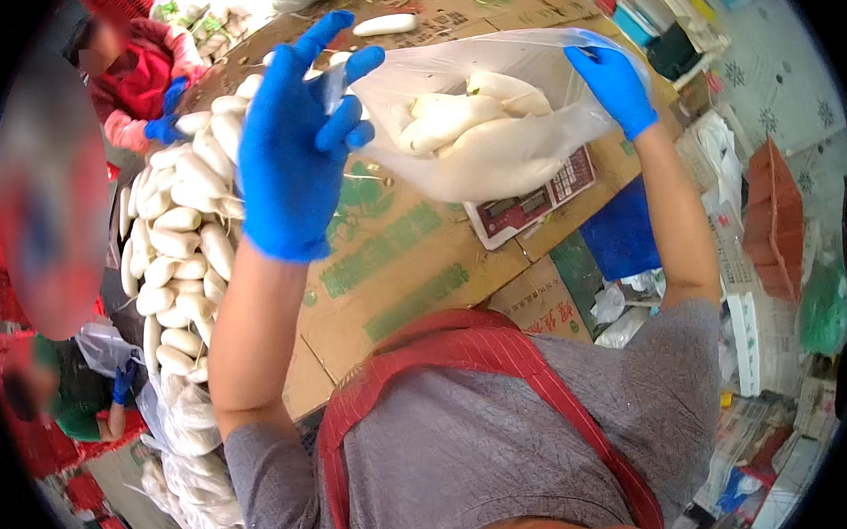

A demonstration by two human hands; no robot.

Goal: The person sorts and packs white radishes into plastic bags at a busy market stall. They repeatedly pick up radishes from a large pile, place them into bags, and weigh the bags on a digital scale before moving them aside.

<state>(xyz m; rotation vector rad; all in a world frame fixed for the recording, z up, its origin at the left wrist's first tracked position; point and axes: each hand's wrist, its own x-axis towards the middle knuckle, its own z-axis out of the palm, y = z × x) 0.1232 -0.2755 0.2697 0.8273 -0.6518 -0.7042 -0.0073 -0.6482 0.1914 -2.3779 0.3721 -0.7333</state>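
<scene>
My left hand [291, 157], in a blue glove, has its fingers spread, some slightly bent, beside the left edge of a translucent plastic bag [467, 182]; whether it touches the plastic is unclear. My right hand [614, 86], also gloved in blue, pinches the bag's upper right rim. Inside the bag lie several long white radishes [450, 121]. The bag is over a red and silver scale [507, 228] on cardboard [387, 285]; whether it rests on the scale is unclear. A big pile of white radishes [177, 237] lies left of my left arm, and a single radish [385, 25] lies beyond the bag.
A co-worker [137, 78] in blue gloves handles radishes at upper left; another [75, 393] is at lower left. Bagged radishes [198, 501] lie near my left elbow. A blue sheet [621, 232] hangs at the cardboard's right edge; crates [758, 344] and a shelf [672, 12] stand right.
</scene>
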